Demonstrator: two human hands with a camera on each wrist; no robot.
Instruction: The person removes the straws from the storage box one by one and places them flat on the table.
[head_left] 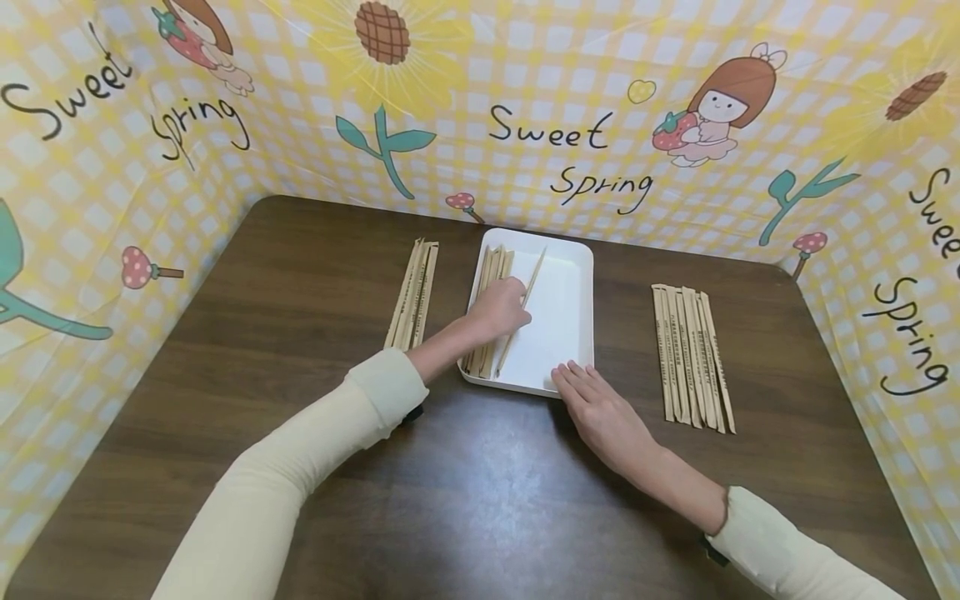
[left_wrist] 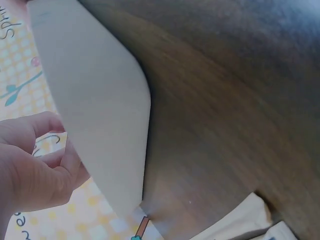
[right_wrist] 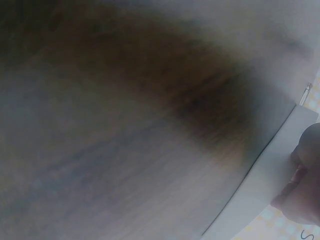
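A white tray (head_left: pixel 558 333) lies in the middle of the table, with several slim brown paper-wrapped chopstick packets (head_left: pixel 491 265) side by side along its left. My left hand (head_left: pixel 497 312) reaches over these and pinches one slanting packet (head_left: pixel 536 272) just right of them. In the left wrist view, the tray's pale outer wall (left_wrist: pixel 100 100) hides the fingertips of that curled hand (left_wrist: pixel 40 170). With straight fingers, my right hand (head_left: pixel 607 421) touches the tray's front right corner. The right wrist view catches part of this hand (right_wrist: pixel 302 185) by the tray wall (right_wrist: pixel 265 175).
Left of the tray lies a small group of wrapped packets (head_left: pixel 412 296), partly behind my left forearm. Several more packets (head_left: pixel 692 358) lie in a row at the right. A patterned cloth (head_left: pixel 465 150) rises behind the dark wooden table (head_left: pixel 300 275) and at its sides.
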